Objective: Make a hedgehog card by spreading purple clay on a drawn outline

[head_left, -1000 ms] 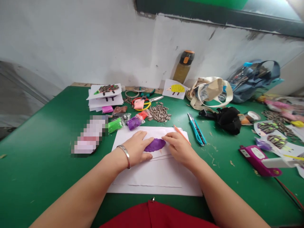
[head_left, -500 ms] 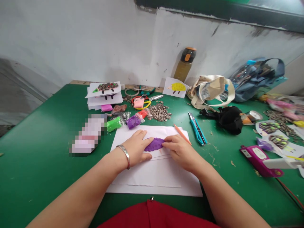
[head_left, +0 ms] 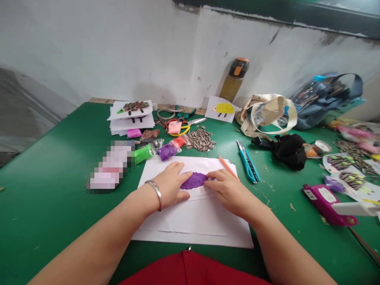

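Note:
A flattened oval of purple modelling clay (head_left: 194,180) lies on a small white sheet, on top of a stack of white paper (head_left: 190,217). My left hand (head_left: 169,184), with a silver bangle at the wrist, rests flat with fingers apart; its fingertips touch the clay's left end. At the opposite end is my right hand (head_left: 225,188), its fingers stretched out and the tips at the clay's right edge. Neither hand lifts the clay. An orange pencil (head_left: 228,166) lies just beyond my right hand.
Bagged clay in green (head_left: 143,154) and purple (head_left: 168,151), sunflower seeds (head_left: 200,139) and scissors (head_left: 190,126) lie beyond the paper. To the right are a blue utility knife (head_left: 248,162), a black pouch (head_left: 289,151) and a magenta device (head_left: 325,204). A bottle (head_left: 234,81) stands by the wall.
My right fingers have spread slightly and shifted a little at the clay's right edge. My left hand stays put. The view has moved slightly.

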Demonstrator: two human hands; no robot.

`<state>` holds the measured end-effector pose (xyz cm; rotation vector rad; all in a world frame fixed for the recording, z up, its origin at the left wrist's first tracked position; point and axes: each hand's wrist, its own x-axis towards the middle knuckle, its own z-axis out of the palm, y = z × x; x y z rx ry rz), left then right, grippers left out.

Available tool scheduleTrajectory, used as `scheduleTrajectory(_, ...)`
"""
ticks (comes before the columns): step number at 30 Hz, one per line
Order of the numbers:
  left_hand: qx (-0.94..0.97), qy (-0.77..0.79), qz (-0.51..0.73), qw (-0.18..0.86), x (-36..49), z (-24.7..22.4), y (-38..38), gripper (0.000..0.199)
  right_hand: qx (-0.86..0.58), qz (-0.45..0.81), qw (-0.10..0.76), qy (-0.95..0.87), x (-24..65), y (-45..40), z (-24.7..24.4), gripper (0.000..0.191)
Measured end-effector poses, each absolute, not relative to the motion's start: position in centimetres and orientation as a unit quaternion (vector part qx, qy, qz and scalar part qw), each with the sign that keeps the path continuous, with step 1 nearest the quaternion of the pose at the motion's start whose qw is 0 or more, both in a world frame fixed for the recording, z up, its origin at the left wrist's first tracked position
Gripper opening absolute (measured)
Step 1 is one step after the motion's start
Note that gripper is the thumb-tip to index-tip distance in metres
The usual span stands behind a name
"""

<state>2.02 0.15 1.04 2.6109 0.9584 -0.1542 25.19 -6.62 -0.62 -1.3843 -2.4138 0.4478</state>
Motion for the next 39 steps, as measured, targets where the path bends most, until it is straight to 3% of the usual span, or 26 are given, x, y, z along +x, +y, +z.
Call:
scheduleTrajectory(6, 0.923, 0.338, -0.051, 0.177, 2.0, 0.9, 0.1, 0.061, -0.48, 0.143, 0.171, -0.848, 25.1, -6.7, -0.4, 0.045)
scheduleTrajectory(12, 0.923, 0.337, -0.054, 0.177, 1.9, 0.6, 0.2, 0.065, -0.486, 0.137, 0.146, -0.851, 24.9, -6.7, -0.2, 0.039)
scheduleTrajectory(17, 0.92, 0.344, -0.047, 0.18, 1.9, 0.5, 0.1, 0.074, -0.509, 0.121, 0.182, -0.832, 24.8, -6.4, -1.0, 0.057)
scheduleTrajectory(23, 0.922, 0.342, -0.055, 0.17, 2.1, 0.5, 0.1, 0.07, -0.536, 0.073, 0.126, -0.831, 24.0, -5.9, -1.8, 0.055)
scheduleTrajectory(28, 0.921, 0.349, -0.055, 0.166, 2.1, 0.5, -0.1, 0.073, -0.557, 0.077, 0.103, -0.82, 23.3, -5.5, -1.4, 0.064)
scheduleTrajectory(33, 0.919, 0.348, -0.055, 0.175, 2.1, 1.0, -0.4, 0.071, -0.55, 0.057, 0.044, -0.832, 22.6, -5.0, -0.8, 0.056)
scheduleTrajectory(39, 0.923, 0.342, -0.043, 0.168, 2.0, 0.9, -0.2, 0.069, -0.543, 0.072, 0.027, -0.836, 22.0, -4.4, -0.3, 0.059)
